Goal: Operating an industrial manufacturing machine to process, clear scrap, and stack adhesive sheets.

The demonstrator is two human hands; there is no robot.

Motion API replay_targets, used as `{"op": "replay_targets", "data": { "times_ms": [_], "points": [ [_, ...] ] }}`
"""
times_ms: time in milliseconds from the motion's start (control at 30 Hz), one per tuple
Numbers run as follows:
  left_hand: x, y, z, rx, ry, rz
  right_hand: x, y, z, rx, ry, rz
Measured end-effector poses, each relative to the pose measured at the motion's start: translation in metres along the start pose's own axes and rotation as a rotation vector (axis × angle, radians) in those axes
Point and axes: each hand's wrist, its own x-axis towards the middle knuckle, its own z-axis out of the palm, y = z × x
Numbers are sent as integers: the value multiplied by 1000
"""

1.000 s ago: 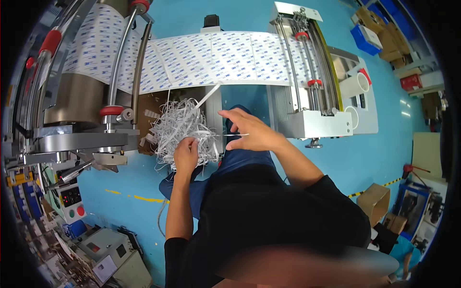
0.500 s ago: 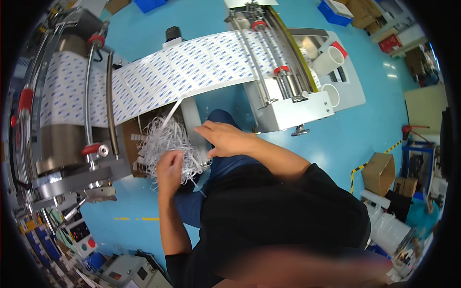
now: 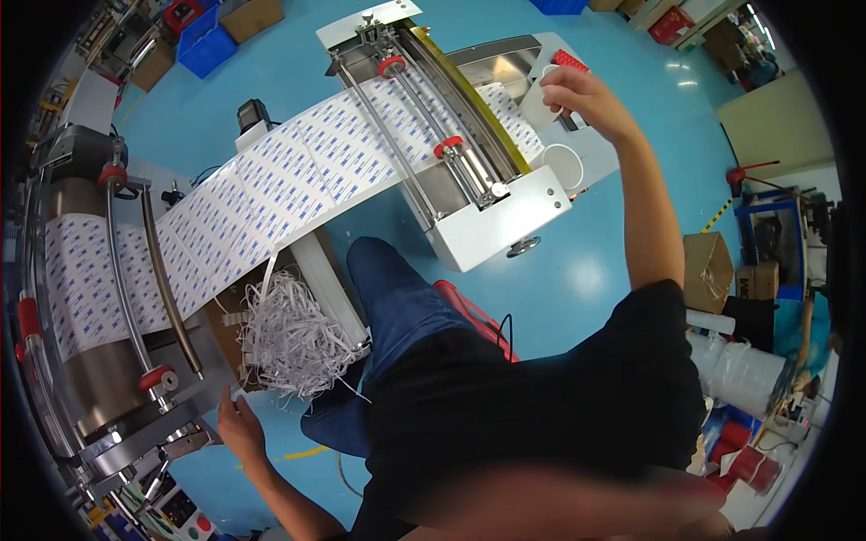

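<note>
My right hand (image 3: 582, 95) reaches over the right end of the machine, fingers curled at the mouth of a white cylinder (image 3: 536, 110). Whatever those fingers hold, if anything, is hidden. Low on the left, my left hand (image 3: 242, 431) is open beside the machine's lower corner, fingers apart and nothing visible in them. Just above it, a heap of shredded white paper strips (image 3: 293, 338) fills a cardboard box (image 3: 224, 335). One narrow strip (image 3: 269, 270) runs from the edge of a blue-printed white web (image 3: 271, 180) down to the heap.
The web spans a left roller unit (image 3: 99, 388) and a right roller unit (image 3: 501, 225) with red collars. A second white cylinder (image 3: 563, 168) stands near my right hand. Blue bins (image 3: 206, 45) lie beyond; a cardboard box (image 3: 708, 270) sits at the right.
My right hand has left the paper heap and swung up and right to the white cylinder. My left hand has moved off the heap, down and left. The whole view has shifted.
</note>
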Motion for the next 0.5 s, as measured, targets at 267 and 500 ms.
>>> {"op": "replay_targets", "data": {
  "times_ms": [267, 500],
  "points": [
    [-24, -23, -3, 68, 226, -161, 48, 217, 23, -699, -422, 374],
    [-38, 12, -28, 91, 384, -237, 40, 218, 41, -389, -151, 345]
  ]
}}
